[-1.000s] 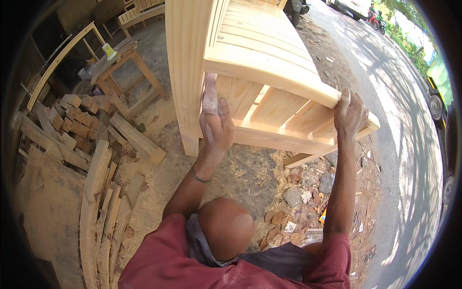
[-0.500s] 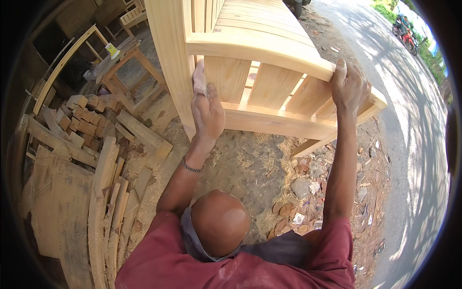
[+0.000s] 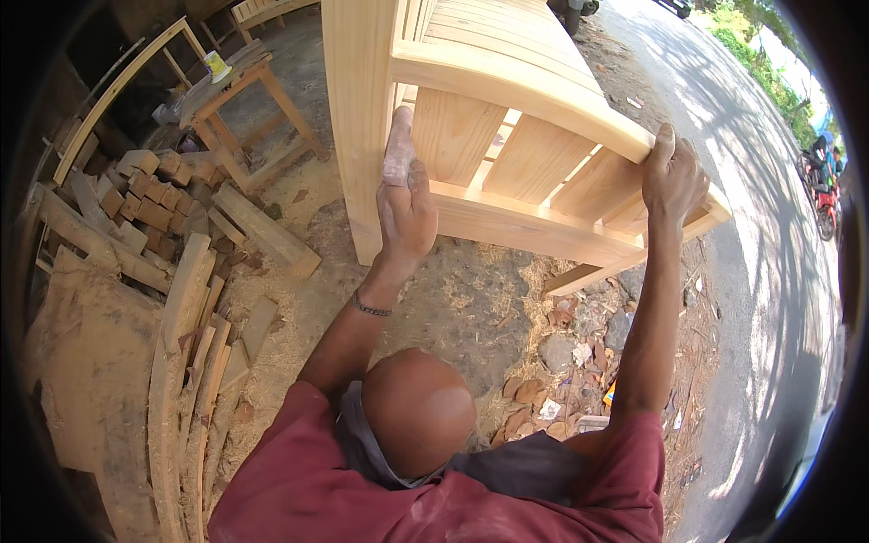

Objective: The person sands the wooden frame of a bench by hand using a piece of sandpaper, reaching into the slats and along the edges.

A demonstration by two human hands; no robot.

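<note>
A pale, unpainted wooden bench (image 3: 529, 149) with a slatted seat and a slatted end panel stands ahead of me. My left hand (image 3: 409, 217) is closed on a dusty, pinkish folded sheet that looks like sandpaper (image 3: 398, 160). It is held against the inner side of the thick upright post (image 3: 358, 118), beside the first slat; its contact face is hidden. My right hand (image 3: 674, 176) wraps over the front end of the curved armrest (image 3: 534, 100), thumb on top.
Offcut blocks (image 3: 149, 199) and long boards (image 3: 186, 362) lie at the left. Behind them stands a rough wooden stool (image 3: 244, 100) with a small tub (image 3: 215, 67). Stones and leaves (image 3: 552, 380) litter the ground at right, beside a road (image 3: 760, 271) with a red motorbike (image 3: 824, 195).
The bench and my left hand appear farther right in view, with the surroundings shifted too. My left hand stays at the post, my right on the armrest. The motorbike sits nearer the right rim.
</note>
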